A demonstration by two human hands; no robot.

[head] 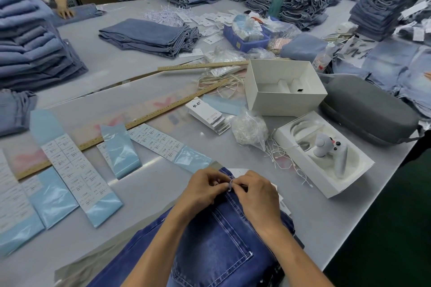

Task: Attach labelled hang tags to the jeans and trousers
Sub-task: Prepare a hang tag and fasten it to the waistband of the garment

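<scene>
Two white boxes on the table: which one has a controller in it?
The shallow white box nearest the hands, holding the controller. The taller box behind it has none.

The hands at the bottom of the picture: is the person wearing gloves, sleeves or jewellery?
No. The left hand and right hand are bare, with no gloves, rings or watch visible. Both forearms are bare too; no sleeve shows within the frame.
</scene>
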